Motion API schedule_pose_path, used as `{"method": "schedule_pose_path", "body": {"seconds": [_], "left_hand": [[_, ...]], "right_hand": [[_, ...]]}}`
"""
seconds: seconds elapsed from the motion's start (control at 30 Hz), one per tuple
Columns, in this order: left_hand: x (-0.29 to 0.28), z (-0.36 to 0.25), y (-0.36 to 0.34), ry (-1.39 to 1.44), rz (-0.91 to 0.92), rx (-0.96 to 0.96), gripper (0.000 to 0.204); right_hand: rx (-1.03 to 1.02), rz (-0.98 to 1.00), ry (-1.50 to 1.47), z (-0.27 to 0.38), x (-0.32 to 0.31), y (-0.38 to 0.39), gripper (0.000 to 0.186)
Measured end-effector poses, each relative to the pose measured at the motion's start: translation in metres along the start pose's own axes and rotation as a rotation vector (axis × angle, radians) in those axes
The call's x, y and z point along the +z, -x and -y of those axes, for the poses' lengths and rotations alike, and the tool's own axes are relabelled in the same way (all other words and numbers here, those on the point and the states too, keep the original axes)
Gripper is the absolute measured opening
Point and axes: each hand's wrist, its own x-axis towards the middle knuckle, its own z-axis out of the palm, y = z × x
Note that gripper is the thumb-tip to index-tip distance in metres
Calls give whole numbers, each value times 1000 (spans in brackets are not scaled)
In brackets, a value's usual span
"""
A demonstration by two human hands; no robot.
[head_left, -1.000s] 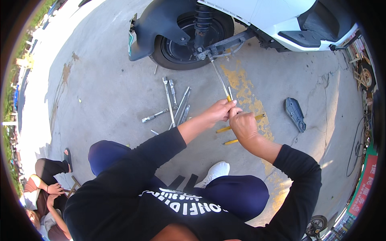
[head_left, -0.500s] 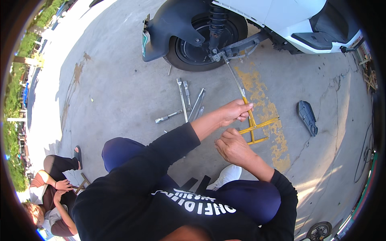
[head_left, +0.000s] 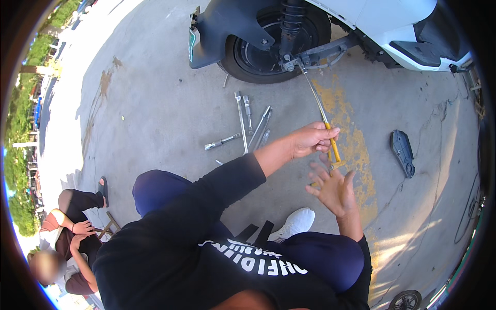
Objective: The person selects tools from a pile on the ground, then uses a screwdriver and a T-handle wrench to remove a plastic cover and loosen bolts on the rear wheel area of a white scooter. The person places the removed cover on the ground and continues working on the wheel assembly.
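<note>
A long crank wrench (head_left: 316, 97), with a silver shaft and a yellow handle, runs from a bolt by the scooter's wheel (head_left: 253, 75) toward me. My left hand (head_left: 312, 139) is closed around the yellow part just below the shaft. Palm up, my right hand (head_left: 338, 194) is open beside the crank end, its fingers spread and a little blurred. It hides much of the yellow crossbar, so I cannot tell whether they touch. The wrench's tip meets the end of the swingarm (head_left: 323, 51), below a black shock absorber (head_left: 292, 26).
Several socket wrenches (head_left: 240, 121) lie on the concrete left of my left forearm. A black plastic cover (head_left: 402, 153) lies to the right. The white scooter (head_left: 385, 23) stands across the top. Another person (head_left: 77, 248) sits at lower left. A small wheel (head_left: 405, 299) is at bottom right.
My right hand has gone from curled fingers to spread ones beside the crank. The yellow crossbar has turned. My left hand keeps its grip, and the whole view has shifted slightly.
</note>
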Motion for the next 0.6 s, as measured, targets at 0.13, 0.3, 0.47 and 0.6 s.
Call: {"method": "schedule_pose_path", "body": {"seconds": [0.13,0.3,0.47,0.6], "left_hand": [[12,0,-3,-123,-35,92,23],[17,3,5,5,-65,37,16],[12,15,-3,-31,-92,-29,18],[36,35,4,-195,-153,-17,17]], "right_hand": [[-673,-356,1054,1,39,-24,45],[-1266,-705,2523,44,40,-18,61],[-1035,-892,2019,24,18,-11,57],[-865,-652,1997,4,17,-4,48]]}}
